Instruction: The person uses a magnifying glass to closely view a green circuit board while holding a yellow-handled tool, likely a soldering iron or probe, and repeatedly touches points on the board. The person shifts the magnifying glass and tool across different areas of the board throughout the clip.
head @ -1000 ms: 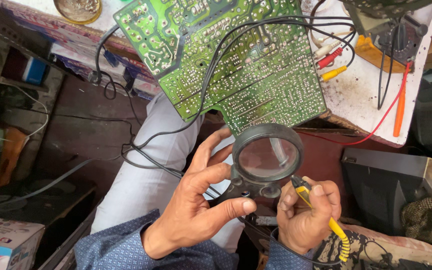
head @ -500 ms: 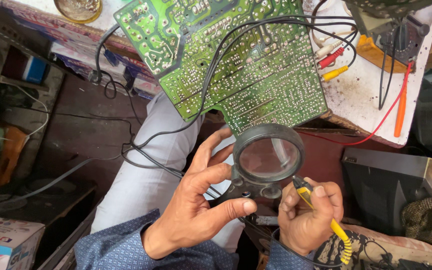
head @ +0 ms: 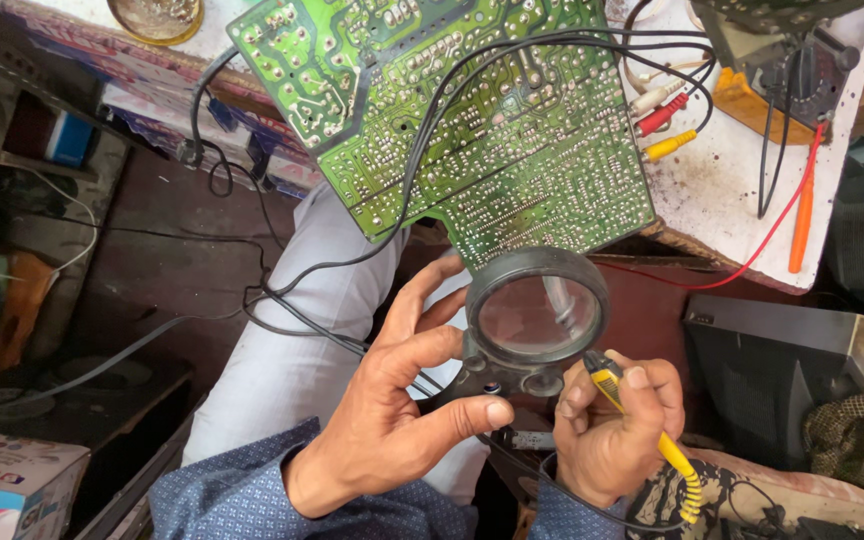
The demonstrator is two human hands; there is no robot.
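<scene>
Beneath the circuit board (head: 472,120), left hand (head: 392,420) pinches magnifier (head: 537,320); right hand (head: 617,430) clasps yellow probe (head: 652,440), whose tip might slip off target.

- One view only, from a camera worn on the person's head, so no second view overlaps it.
- It faces steeply down over the lap, close to the left hand (head: 392,420) and right hand (head: 617,430).
- The green circuit board (head: 472,120) fills the upper frame, slightly farther off.
</scene>
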